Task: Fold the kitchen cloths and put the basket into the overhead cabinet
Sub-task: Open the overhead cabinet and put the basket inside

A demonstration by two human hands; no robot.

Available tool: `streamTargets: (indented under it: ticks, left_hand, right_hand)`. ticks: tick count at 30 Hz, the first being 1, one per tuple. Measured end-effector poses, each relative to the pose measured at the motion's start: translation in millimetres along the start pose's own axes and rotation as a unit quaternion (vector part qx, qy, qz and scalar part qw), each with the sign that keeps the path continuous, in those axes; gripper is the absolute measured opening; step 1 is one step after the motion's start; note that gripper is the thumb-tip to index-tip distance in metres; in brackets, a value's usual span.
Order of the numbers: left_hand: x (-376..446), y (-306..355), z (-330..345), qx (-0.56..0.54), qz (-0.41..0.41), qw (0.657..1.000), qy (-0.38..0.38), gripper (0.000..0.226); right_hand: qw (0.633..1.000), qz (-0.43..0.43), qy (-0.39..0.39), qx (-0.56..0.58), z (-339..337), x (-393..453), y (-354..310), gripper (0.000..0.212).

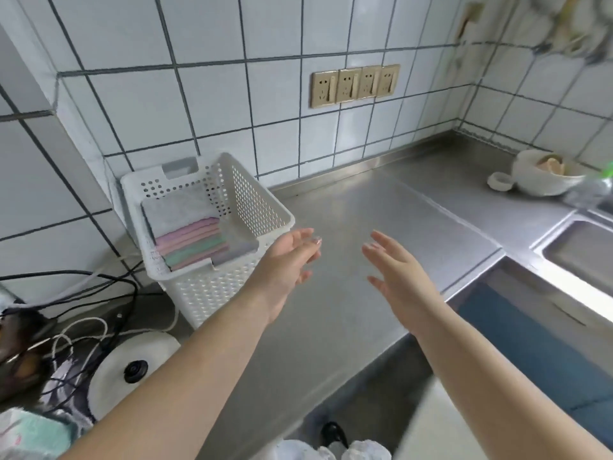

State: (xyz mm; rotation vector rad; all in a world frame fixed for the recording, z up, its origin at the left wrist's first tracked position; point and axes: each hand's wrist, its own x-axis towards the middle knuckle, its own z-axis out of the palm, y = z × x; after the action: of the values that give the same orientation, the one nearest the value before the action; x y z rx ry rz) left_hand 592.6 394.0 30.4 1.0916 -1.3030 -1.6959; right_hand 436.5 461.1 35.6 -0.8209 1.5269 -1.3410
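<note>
Folded cloths [192,240] in white basket [262,207]; 2 empty, spread hands beside it.

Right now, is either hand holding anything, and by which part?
Nothing is held. The left hand and right hand hover open over the steel counter, beside the white basket.

A brushed stainless steel countertop [381,207] runs along a wall of white square tiles with dark grout [212,104]. Four beige wall sockets [355,85] sit in a row on the tiles. At far right stands a white ceramic cup with a handle [530,175], beside a steel sink basin [583,257]. At lower left, black and white cables [83,303] lie tangled near a round white lid with a black knob [132,370].
</note>
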Motion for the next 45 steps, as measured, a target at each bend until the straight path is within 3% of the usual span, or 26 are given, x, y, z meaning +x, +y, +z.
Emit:
streamTargets:
  ticks: [7, 15, 18, 23, 26, 35, 42, 45]
  left_hand:
    - [-65, -24, 53, 0.047, -0.033, 0.988, -0.142, 0.009]
    - [-145, -58, 143, 0.112, -0.075, 0.942, -0.308, 0.014]
    - [-186, -71, 182, 0.137, -0.075, 0.912, -0.380, 0.014]
    - [-291, -94, 251, 0.168, -0.067, 0.843, -0.507, 0.036]
    - [-360, -104, 282, 0.162, -0.078, 0.808, -0.561, 0.031]
    - [-581, -131, 356, 0.130, -0.082, 0.674, -0.722, 0.021]
    - [-731, -110, 388, 0.099, -0.052, 0.541, -0.834, 0.022]
    - [-787, -96, 402, 0.070, -0.035, 0.500, -0.862, 0.021]
  right_hand:
    - [0.992, 0.031, 0.126, 0.004, -41, -117, 45, 0.052]
    - [0.956, 0.042, 0.288, 0.035, -104, -245, 78, 0.052]
    - [0.932, 0.045, 0.357, 0.037, -129, -305, 89, 0.053]
    - [0.882, 0.049, 0.464, 0.069, -166, -434, 110, 0.053]
    - [0.856, 0.048, 0.508, 0.081, -177, -510, 119, 0.052]
    - [0.716, 0.012, 0.692, 0.087, -175, -746, 128, 0.048]
    - [0.595, 0.008, 0.803, 0.011, -147, -892, 102, 0.046]
    - [0.543, 0.005, 0.839, -0.027, -137, -942, 82, 0.045]
